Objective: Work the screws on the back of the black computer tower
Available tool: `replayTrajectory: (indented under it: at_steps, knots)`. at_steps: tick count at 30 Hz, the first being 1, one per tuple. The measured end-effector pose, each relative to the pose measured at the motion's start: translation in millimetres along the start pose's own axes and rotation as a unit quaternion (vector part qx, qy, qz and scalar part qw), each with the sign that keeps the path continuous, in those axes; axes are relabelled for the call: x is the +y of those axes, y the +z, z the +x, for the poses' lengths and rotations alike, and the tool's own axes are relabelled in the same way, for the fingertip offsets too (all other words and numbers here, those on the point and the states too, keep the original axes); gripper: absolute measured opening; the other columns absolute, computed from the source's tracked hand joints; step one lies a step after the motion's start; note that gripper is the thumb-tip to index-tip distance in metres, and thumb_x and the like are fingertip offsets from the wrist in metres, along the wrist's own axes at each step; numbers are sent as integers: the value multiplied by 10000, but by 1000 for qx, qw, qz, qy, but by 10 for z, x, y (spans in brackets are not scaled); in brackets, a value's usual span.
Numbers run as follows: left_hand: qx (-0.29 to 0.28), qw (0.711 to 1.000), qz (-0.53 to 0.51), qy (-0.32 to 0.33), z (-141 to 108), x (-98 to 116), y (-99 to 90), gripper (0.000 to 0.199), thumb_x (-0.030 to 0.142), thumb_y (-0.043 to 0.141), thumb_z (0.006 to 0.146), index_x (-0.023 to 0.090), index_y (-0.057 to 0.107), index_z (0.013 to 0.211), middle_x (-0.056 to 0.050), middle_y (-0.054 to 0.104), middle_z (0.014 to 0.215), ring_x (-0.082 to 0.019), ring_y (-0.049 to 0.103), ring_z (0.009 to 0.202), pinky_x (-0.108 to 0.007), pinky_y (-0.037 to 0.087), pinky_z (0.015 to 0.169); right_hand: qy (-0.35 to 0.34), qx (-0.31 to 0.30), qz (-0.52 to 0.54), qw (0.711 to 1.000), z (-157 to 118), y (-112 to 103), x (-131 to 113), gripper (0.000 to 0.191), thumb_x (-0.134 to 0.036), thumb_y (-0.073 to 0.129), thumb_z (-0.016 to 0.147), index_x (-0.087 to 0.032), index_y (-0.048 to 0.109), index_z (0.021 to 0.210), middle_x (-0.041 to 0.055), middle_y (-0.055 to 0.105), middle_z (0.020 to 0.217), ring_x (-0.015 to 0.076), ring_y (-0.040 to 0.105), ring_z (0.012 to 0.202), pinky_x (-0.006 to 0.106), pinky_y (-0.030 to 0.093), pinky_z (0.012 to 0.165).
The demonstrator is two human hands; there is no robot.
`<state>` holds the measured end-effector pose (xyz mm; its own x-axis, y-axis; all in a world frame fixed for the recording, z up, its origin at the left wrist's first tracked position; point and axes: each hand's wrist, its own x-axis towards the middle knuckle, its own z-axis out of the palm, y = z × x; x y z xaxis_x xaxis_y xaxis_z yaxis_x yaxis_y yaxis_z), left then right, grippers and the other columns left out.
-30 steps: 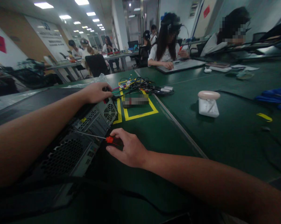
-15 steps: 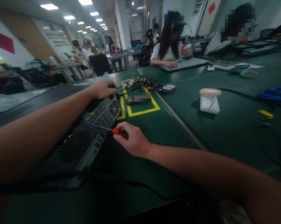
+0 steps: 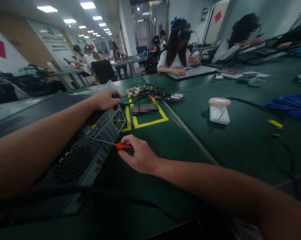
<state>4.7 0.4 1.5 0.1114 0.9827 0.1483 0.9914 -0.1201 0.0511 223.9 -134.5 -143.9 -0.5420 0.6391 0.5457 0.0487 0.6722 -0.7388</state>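
A desktop computer case point(image 3: 90, 166) lies on its side at the left, its vented rear panel facing me. My left hand point(image 3: 106, 99) is closed over the far top corner of the case. A small dark piece shows at its fingers, too unclear to name. My right hand point(image 3: 141, 156) is in front of the rear panel, fingers closed around the red handle of a screwdriver point(image 3: 122, 146). The long thin shaft points left and its tip reaches the panel near the expansion slots. Whether the tip sits in a screw cannot be made out.
Beyond the case, a bundle of cables point(image 3: 153, 91) and a blurred-out grey item point(image 3: 144, 108) lie by yellow tape point(image 3: 150, 124) on the green table point(image 3: 185, 150). A white box with a pinkish lid point(image 3: 219, 111) stands right. A black strap point(image 3: 130, 196) crosses the foreground. A person point(image 3: 177, 56) works opposite.
The view has shifted slightly, moving everything a little left. More of the screwdriver's red handle shows between my right fingers. My left hand keeps its place on the case.
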Motion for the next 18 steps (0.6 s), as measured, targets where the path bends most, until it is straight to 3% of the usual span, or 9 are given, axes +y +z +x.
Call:
replayTrajectory:
  at_steps: [18]
  knots:
    - [-28,999,13,-9,-21,26,-56,562,487,551,848,174,759,1266,-159,764,1255,-362,698,1135,-458,524,1052,-26,-1,28,999,18,-11,9,174,-360,627,1048,-206,614,1125,48,708,1052,198,677,913,356,543,856]
